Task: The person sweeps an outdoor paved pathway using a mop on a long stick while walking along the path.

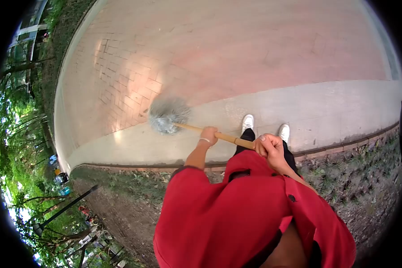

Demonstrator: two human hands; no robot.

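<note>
A long bamboo pole runs from the middle of the view toward the left. At its far end a bushy grey broom head rests on or just above the paving; its edges are blurred. My left hand is wrapped round the pole nearer the broom head, with a white band at the wrist. Close to my body, my right hand is closed round the upper end of the pole, thumb on top.
Paved walkway with pinkish and grey parts lies in front. A brick curb divides it from bare soil and low plants. My white shoes stand on the paving. Trees, a lamp post and parked things are at the left.
</note>
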